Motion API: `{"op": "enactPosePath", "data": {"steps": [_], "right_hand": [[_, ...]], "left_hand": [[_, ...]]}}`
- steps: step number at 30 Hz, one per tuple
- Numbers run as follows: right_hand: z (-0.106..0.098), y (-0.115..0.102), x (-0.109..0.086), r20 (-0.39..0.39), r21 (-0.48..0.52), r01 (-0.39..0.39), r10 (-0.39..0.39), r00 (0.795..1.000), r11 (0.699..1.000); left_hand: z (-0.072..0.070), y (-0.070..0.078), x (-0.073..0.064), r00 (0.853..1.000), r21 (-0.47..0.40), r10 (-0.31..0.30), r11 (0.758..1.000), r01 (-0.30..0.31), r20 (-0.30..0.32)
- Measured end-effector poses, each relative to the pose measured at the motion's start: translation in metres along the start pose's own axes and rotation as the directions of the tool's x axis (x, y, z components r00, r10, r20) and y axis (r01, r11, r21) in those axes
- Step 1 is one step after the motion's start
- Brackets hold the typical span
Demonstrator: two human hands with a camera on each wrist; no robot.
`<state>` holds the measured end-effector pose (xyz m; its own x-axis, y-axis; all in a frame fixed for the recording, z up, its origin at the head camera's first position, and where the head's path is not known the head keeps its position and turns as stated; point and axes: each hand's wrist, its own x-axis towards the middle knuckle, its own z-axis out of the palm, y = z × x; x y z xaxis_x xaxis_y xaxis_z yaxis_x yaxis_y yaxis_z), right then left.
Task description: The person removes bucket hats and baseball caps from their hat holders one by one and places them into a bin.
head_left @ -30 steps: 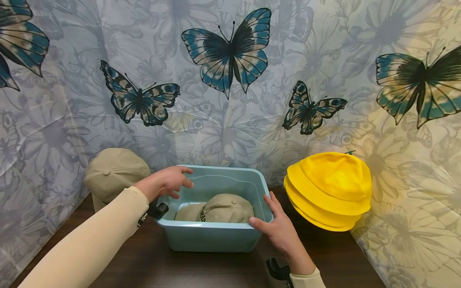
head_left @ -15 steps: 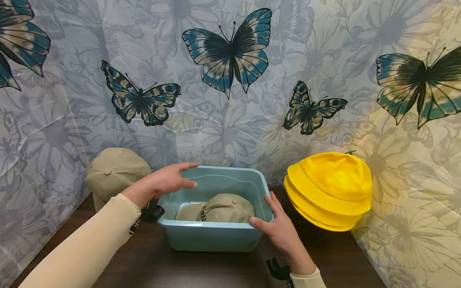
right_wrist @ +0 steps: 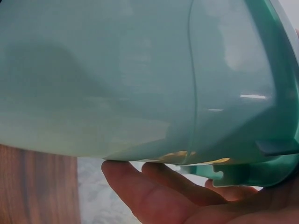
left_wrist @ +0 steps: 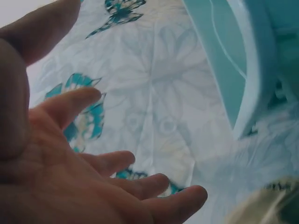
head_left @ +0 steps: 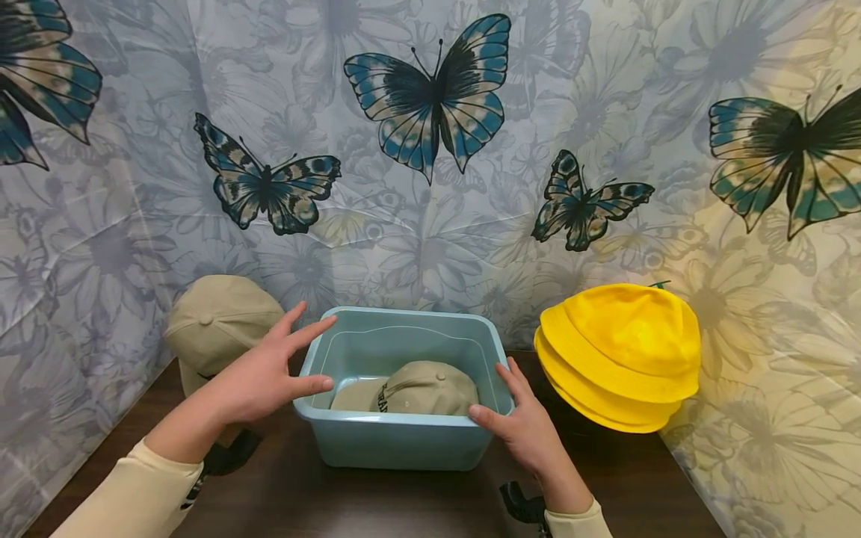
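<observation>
A light blue plastic tub (head_left: 397, 444) stands on the table with a beige baseball cap (head_left: 437, 385) inside, its brim pointing left. My right hand (head_left: 528, 426) holds the tub's front right corner, thumb on the front rim and fingers along the right side; the right wrist view shows those fingers (right_wrist: 154, 191) against the tub wall. My left hand (head_left: 258, 373) is in the air just left of the tub, fingers spread and nothing in it. Behind it, partly covered, sits another beige cap (head_left: 218, 317). In the left wrist view the palm (left_wrist: 60, 182) is bare.
A stack of yellow bucket hats (head_left: 619, 351) sits on the right of the dark wooden table (head_left: 377, 508). Close behind everything hangs a butterfly-patterned cloth (head_left: 430, 246).
My left hand has drawn back to the left, from above the tub's left rim to beside it, and its fingers have spread. The right hand stays on the corner.
</observation>
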<state>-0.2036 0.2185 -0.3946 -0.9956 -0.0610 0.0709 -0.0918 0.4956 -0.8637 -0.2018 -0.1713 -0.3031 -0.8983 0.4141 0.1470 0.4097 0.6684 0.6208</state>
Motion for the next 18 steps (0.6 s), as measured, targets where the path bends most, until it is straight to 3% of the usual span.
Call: {"op": "enactPosePath", "data": {"steps": [3, 8, 14, 18], "right_hand": [[0.000, 0.000, 0.000, -0.002, -0.005, 0.003, -0.003, 1.000, 1.000], [0.001, 0.001, 0.000, -0.005, -0.004, 0.002, -0.002, 1.000, 1.000], [0.001, 0.003, 0.001, -0.002, -0.010, 0.010, -0.010, 1.000, 1.000], [0.001, 0.002, 0.001, -0.004, -0.015, 0.008, -0.008, 1.000, 1.000]], "left_hand": [[0.000, -0.004, -0.019, 0.998, 0.067, 0.019, 0.998, -0.015, -0.058], [0.003, -0.015, -0.046, 0.988, 0.133, -0.012, 0.991, 0.033, -0.155], [0.007, -0.042, -0.078, 0.958, 0.106, -0.058, 0.990, 0.091, -0.281], [0.006, -0.063, -0.095, 0.941, 0.060, -0.100, 0.990, 0.126, -0.324]]}}
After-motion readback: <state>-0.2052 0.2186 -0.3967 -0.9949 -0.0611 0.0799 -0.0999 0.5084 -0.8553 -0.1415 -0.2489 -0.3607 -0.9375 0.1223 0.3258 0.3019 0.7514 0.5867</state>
